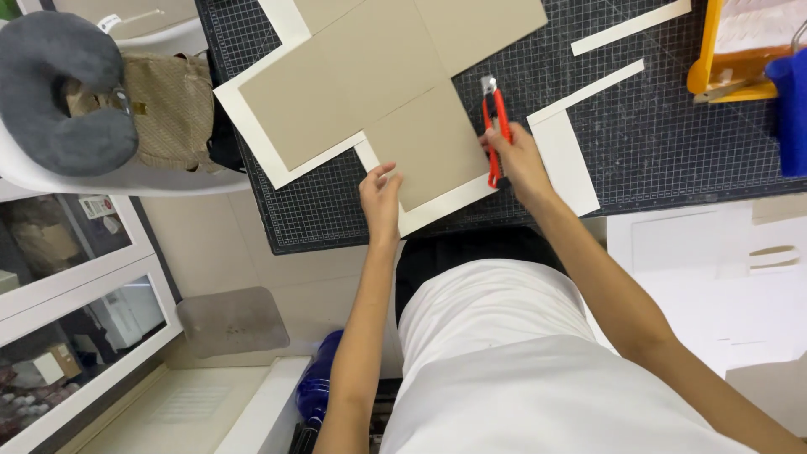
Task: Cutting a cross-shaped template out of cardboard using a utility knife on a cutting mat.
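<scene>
— White shirt fills the bottom of my view; above it my left hand (381, 197) lies flat, fingers spread, pressing the grey cardboard (382, 80) near its front corner. My right hand (514, 160) is closed round the red utility knife (496, 126), blade end pointing away along the cardboard's right edge.

— Where's the risk?

— If the board slides on the cutting mat (672, 143), I'd judge the blade could wander off the edge, and those holding fingers sit close to it.

— Room?

— Tight at the front: the cardboard's white border reaches close to the desk's near edge. Loose white strips (630, 27) lie to the right, a yellow tray (706, 59) beyond; mat between is open.
</scene>
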